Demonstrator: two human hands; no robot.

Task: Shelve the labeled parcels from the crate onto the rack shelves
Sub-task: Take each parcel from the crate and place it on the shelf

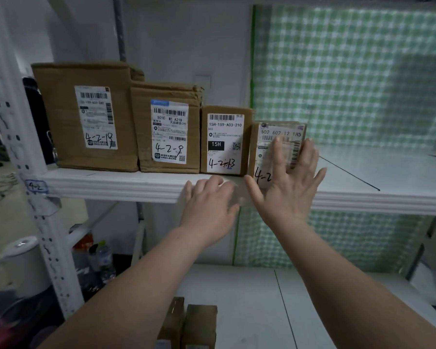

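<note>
Where the white rack shelf (pixel 111 183) crosses the view, a handwritten "4-2" tag (pixel 37 186) sits on the perforated upright (pixel 48 235) at its left end. A plain white wall (pixel 174 41) stands behind it, and a green-checked sheet (pixel 363 71) hangs to the right.

Four cardboard parcels stand in a row on this shelf, labels facing out. They step down in size from the 4-2-18 parcel (pixel 61 117) through the 4-2-8 parcel (pixel 142 127) and the 4-2-13 parcel (pixel 227 142) to the smallest parcel (pixel 259 152). The smallest stands at the shelf's front edge, just beside the 4-2-13 parcel.

The right hand (pixel 287 187) lies flat on the smallest parcel's front, fingers spread, hiding part of its number. The left hand (pixel 209 202) is blurred at the shelf's front edge, its fingers loose and holding nothing.

On the lower shelf (pixel 249 298) stand two small cardboard boxes (pixel 189 326). A white kettle (pixel 18 263) and bottles (pixel 103 260) sit at the left.
</note>
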